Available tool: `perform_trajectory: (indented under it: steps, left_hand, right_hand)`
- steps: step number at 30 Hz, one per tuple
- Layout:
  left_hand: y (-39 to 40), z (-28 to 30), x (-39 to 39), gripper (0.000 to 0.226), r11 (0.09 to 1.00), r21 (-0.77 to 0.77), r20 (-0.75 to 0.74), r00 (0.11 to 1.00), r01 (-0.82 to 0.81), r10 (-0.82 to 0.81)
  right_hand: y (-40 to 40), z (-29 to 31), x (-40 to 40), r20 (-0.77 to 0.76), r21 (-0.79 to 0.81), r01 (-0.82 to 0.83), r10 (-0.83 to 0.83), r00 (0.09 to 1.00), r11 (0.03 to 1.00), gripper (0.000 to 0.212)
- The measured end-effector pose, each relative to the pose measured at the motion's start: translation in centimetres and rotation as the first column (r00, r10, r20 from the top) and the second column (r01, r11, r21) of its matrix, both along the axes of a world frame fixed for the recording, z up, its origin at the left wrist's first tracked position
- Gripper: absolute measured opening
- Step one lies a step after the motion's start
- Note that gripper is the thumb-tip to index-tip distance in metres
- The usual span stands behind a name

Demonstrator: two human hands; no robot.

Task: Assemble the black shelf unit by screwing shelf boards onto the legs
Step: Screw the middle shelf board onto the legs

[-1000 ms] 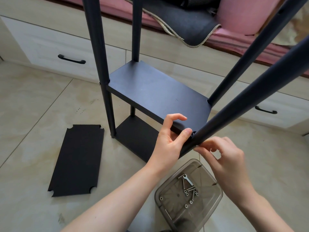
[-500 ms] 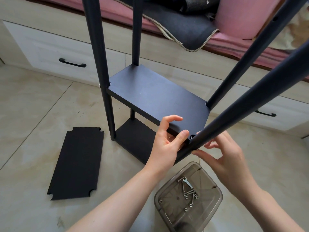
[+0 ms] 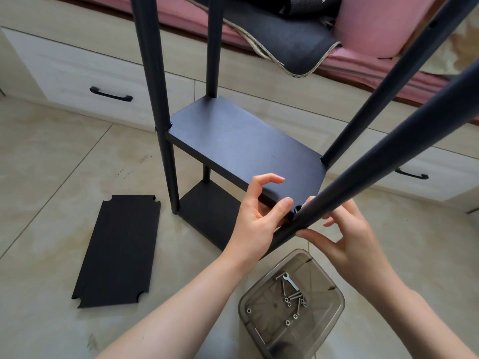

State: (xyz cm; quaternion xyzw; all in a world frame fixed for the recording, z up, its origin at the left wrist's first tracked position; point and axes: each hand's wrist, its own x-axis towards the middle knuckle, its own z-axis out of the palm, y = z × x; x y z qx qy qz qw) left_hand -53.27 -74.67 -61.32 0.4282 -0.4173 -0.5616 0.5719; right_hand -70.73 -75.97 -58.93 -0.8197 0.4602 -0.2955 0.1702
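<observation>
The black shelf unit stands on the tiled floor with several legs, a lower board (image 3: 207, 211) and a middle shelf board (image 3: 241, 146). My left hand (image 3: 259, 221) grips the near right corner of the middle board, thumb on top by the leg joint and the other fingers below. The near leg (image 3: 383, 156) slants across the view. My right hand (image 3: 347, 239) holds that leg at the same corner, thumb under it and fingers behind it. I cannot see whether a screw sits in the joint.
A spare black board (image 3: 116, 250) lies flat on the floor to the left. A clear grey tub (image 3: 246, 307) with screws, washers and a small spanner (image 3: 290, 281) sits below my hands. White drawers (image 3: 77, 73) and pink bedding (image 3: 368, 24) lie behind.
My right hand has gone from a tight fingertip pinch at the joint to a looser hold round the leg, slightly higher. My left hand has kept its grip on the board corner.
</observation>
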Motion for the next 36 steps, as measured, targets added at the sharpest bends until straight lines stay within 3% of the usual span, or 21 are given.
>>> perform_trajectory:
  steps: [8,17,30,36]
  left_hand:
    - [0.1,-0.4,0.1,0.026,1.0,0.004,-0.005,1.0,-0.001,0.001]
    - [0.5,-0.2,-0.1,0.022,0.996,-0.081,0.126,0.991,-0.03,0.04]
    - [0.0,-0.3,0.2,0.03,0.999,-0.027,0.023,0.999,-0.035,0.036]
    - [-0.2,-0.6,0.4,0.029,0.998,-0.066,0.055,0.998,-0.01,0.014]
  right_hand:
    - [0.0,0.0,-0.1,-0.072,-0.021,0.022,-0.023,0.997,1.0,0.042]
    - [0.3,0.3,0.1,-0.072,-0.073,0.027,-0.033,0.997,0.997,0.037]
    - [0.2,0.5,1.1,-0.036,-0.066,-0.016,0.013,0.999,0.998,0.029]
    - [0.1,0.5,1.2,0.0,-0.047,-0.016,0.016,1.0,0.999,0.033]
